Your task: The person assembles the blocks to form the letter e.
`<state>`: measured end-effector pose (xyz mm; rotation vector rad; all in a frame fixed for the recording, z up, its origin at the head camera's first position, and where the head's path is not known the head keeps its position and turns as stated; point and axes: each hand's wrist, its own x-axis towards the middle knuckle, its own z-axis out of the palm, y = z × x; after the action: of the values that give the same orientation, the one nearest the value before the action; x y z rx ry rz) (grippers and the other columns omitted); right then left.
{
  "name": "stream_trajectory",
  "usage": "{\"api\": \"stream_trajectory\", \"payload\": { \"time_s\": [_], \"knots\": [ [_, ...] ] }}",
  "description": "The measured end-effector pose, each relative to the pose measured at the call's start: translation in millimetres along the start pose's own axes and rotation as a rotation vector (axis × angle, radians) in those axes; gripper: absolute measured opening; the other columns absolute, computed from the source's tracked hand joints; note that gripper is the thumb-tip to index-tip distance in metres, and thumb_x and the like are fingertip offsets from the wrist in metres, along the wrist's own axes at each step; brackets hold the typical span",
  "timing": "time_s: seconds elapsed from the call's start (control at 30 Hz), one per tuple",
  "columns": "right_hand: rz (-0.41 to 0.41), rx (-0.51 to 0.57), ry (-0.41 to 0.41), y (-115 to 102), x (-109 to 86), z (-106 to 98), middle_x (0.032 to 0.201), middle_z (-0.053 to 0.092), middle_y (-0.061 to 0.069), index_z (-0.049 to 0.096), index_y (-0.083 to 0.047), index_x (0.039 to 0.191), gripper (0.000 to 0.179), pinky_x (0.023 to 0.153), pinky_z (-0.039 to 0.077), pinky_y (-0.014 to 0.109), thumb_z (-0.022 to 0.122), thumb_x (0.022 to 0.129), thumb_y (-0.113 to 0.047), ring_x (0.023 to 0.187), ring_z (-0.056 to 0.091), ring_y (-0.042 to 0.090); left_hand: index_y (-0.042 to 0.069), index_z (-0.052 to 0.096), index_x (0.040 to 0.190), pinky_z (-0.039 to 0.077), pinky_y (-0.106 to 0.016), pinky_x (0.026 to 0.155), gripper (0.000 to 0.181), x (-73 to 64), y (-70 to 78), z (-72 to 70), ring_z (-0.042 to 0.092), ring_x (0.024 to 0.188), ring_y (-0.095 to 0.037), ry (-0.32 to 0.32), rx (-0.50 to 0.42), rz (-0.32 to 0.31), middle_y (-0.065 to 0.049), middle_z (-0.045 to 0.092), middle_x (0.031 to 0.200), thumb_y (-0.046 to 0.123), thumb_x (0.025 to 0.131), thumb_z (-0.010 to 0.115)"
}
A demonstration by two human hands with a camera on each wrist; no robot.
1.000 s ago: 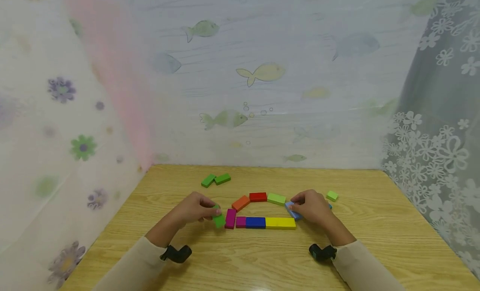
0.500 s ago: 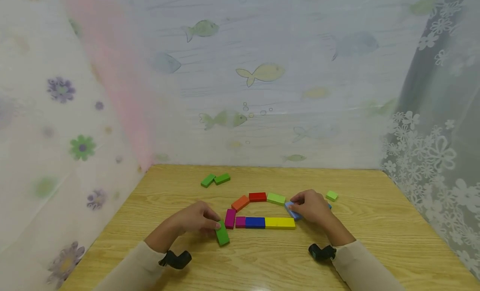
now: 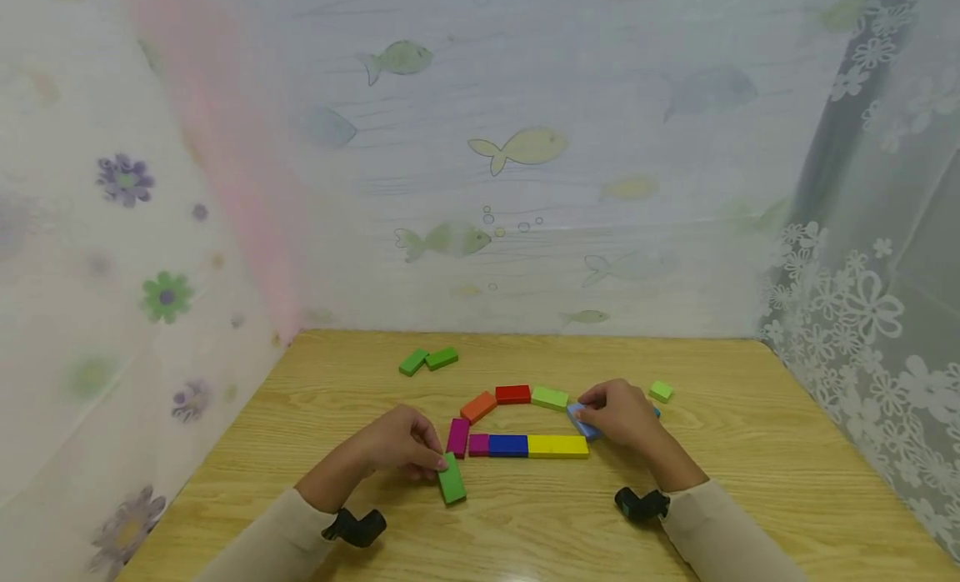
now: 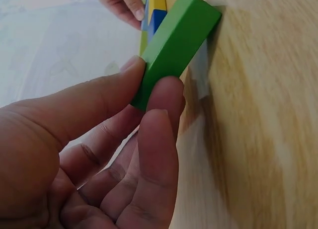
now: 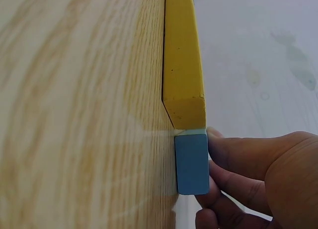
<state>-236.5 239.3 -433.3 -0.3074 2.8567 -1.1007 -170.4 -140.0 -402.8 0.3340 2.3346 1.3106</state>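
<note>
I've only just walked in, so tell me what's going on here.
A person's left hand pinches a green block, while the right hand holds a light blue block near one end of a yellow block. On the table, an orange block, a red block and a lime green block curve behind a straight row of blocks.

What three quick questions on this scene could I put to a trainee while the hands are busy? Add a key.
1. True or false: the left hand is holding the red block.
2. Fill in: in the straight row, a ____ block lies between the small magenta block and the yellow block.
3. What does the right hand grip?

Key:
1. False; it pinches a green block.
2. Dark blue.
3. A light blue block.
</note>
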Motion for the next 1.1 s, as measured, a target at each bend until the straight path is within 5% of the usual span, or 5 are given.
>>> {"api": "stream_trajectory", "payload": {
  "time_s": [0.9,1.1],
  "knots": [
    [-0.045,-0.034,-0.011,11,-3.5,-5,0.099,0.076,0.0,0.079,-0.012,0.113,0.025,0.073,0.055,0.033,0.076,0.094,-0.027,0.088,0.067,0.014,0.002,0.078,0.087,0.062,-0.033,0.064,0.008,-7.7,6.1,31.9,0.076,0.074,-0.02,0.09,0.001,-0.072,-0.008,0.077,0.079,0.009,0.09,0.08],
    [-0.034,-0.023,0.002,6,5.6,0,0.098,0.076,0.0,0.08,-0.011,0.112,0.024,0.071,0.054,0.031,0.076,0.094,-0.027,0.086,0.067,0.014,0.001,0.078,0.089,0.062,-0.033,0.065,0.009,4.2,0.7,17.6,0.077,0.075,-0.021,0.074,-0.007,-0.057,-0.009,0.077,0.08,0.01,0.09,0.08]
  ]
}}
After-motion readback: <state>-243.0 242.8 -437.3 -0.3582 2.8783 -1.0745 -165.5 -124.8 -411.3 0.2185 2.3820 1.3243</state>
